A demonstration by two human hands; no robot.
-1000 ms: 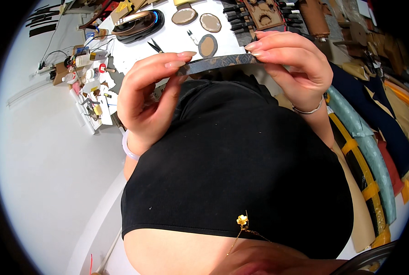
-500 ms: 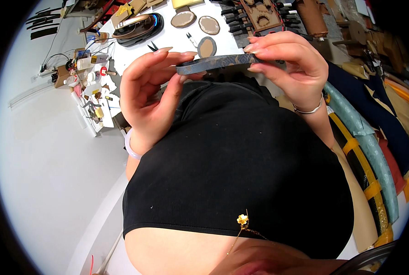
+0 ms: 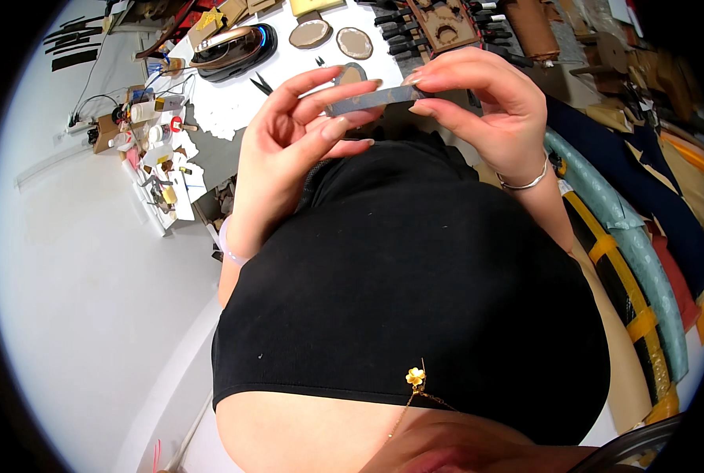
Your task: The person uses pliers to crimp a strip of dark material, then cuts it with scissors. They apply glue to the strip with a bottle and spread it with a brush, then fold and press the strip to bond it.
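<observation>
A narrow blue-grey patterned strip [image 3: 377, 98], apparently bent into a band, is held up in front of my chest. My right hand [image 3: 490, 106] pinches its right end between thumb and fingertips. At the other end, my left hand [image 3: 300, 130] has its thumb near the lower edge and its fingers around and behind the strip. Just beyond lies an oval piece [image 3: 352, 73] with a tan centre and grey border, partly covered by my left fingers. Two more oval pieces, one on the left [image 3: 310, 33] and one on the right [image 3: 355, 43], rest farther back.
The white worktable [image 3: 233, 98] carries a dark rounded device [image 3: 235, 54] with a blue light, and black-tipped scissors or tweezers [image 3: 262, 83]. A rack of black-handled tools [image 3: 445, 24] stands at the back right. Bottles and scraps [image 3: 158, 134] crowd the left; fabric rolls [image 3: 628, 213] lean at right.
Both hands have shifted; my left moved right, closer to my right hand. The strip's visible span has shortened and its left end now sits among my left fingers.
</observation>
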